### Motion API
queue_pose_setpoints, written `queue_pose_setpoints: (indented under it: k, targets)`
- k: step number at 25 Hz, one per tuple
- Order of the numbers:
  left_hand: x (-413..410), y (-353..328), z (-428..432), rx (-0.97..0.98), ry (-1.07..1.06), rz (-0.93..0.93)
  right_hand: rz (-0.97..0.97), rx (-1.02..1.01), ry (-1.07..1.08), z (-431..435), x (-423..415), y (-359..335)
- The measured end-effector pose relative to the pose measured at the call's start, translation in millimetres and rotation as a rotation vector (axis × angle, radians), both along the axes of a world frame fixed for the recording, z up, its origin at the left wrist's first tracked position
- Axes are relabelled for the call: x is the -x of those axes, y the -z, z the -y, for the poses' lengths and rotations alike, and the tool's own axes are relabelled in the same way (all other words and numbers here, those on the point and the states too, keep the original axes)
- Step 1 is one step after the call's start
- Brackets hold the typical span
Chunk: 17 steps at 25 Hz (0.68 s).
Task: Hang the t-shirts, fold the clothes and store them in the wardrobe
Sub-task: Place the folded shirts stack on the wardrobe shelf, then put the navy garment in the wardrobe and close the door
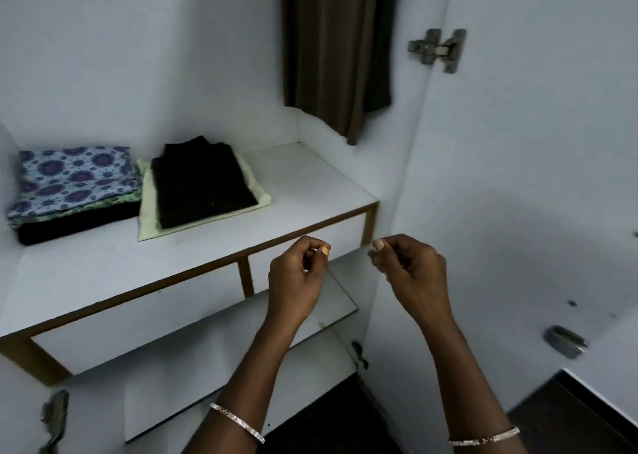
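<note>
While the left hand (297,277) and right hand (411,270) hover before the white laminate wardrobe shelf (310,184), fingers curled inward and holding nothing, the folded black garment (200,184) lies on the shelf well apart from them, up-left, beside the floral-topped folded stack (72,180).

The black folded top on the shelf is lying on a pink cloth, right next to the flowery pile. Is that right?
Not quite. The black folded top is lying on a pale yellow-green cloth, not a pink one, as the head view shows. The rest is right: it is on the shelf, right next to the flowery pile.
</note>
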<state>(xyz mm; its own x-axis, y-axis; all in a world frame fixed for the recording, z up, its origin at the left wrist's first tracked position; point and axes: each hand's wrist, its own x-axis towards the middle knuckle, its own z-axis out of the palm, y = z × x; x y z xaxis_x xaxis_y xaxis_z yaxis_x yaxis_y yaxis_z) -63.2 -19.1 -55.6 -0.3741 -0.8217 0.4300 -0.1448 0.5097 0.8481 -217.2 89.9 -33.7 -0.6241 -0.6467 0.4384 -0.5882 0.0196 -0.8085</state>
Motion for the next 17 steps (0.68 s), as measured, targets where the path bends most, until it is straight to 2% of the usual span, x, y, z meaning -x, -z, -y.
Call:
queue_pose_setpoints:
  k: [8,17]
  targets:
    - [68.6,2.3,-123.5,-0.076,0.301,0.052,0.036,0.042,0.297,-172.8,30.7,-7.1]
    - [114.6,-1.8,-338.0,-0.033,0.553,0.072,0.068,0.05,0.587,-432.5,20.0,-6.7]
